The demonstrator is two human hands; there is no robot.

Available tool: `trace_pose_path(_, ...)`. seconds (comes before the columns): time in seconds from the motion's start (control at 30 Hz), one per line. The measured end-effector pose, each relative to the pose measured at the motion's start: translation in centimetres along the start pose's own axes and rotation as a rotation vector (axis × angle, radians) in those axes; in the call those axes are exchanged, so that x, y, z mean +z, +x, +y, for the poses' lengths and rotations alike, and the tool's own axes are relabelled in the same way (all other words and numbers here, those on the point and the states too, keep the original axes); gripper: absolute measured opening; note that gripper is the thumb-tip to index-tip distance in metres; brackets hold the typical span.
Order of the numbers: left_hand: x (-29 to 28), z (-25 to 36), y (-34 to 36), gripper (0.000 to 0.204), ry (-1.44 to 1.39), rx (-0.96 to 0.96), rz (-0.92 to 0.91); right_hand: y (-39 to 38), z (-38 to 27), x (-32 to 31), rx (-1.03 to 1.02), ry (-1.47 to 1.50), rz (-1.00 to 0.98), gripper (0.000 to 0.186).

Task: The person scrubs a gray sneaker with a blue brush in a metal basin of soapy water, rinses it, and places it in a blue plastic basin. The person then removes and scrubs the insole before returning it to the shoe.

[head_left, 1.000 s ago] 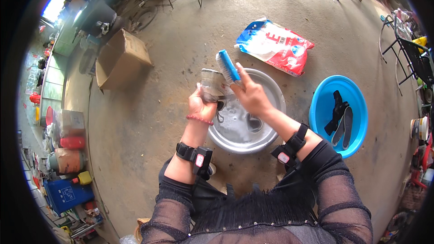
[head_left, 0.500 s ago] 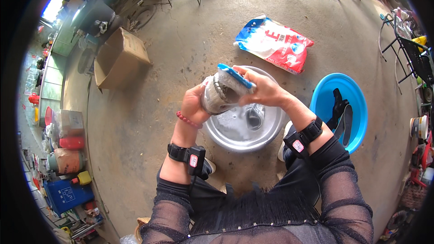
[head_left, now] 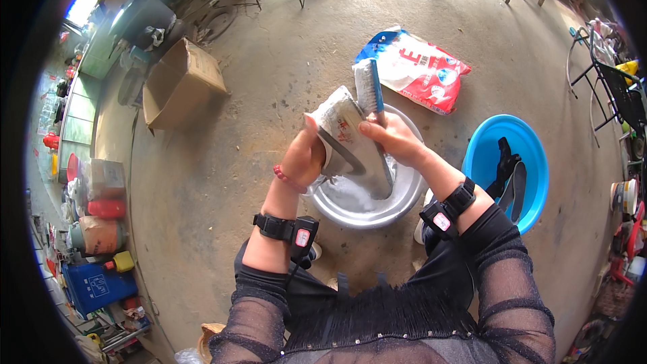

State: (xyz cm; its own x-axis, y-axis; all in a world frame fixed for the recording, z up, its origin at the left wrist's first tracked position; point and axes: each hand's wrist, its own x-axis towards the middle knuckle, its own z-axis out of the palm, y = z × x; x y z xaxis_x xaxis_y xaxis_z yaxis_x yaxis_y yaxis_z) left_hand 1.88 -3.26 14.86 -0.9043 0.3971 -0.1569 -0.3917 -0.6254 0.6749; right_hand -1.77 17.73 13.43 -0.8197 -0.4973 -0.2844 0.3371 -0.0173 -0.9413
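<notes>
Above the basin, my left hand is closed round a wet greyish shoe. The shoe is tilted, with a dark stripe across it, small reddish marks and white suds at its upper end. My right hand grips a scrub brush with a blue back and pale bristles. The brush stands nearly upright against the shoe's right side, its bristles toward the left. Below both hands sits a grey basin of cloudy, sudsy water. The shoe and my hands hide part of the water.
A red, white and blue plastic bag lies beyond the basin. At right, a blue tub holds a black cloth-like item and a dark insole-shaped piece. An open cardboard box stands at left; cluttered goods line both sides.
My left hand has turned the shoe from its opening to a broad side. The brush has swung from lying across the shoe's opening to nearly upright beside it.
</notes>
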Motion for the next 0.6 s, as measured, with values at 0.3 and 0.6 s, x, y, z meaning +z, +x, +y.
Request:
trace_pose_path(0.3,-1.6,-1.5,2.1,0.041,-0.023,0.063,0.474,1.2,2.5,0.0,-0.329,-0.635,0.407,0.045)
trace_pose_path(0.6,-4.4,0.2,1.7,0.041,0.192,0.172,0.733,-2.9,2.0,2.8,-0.451,-1.251,0.07,0.049)
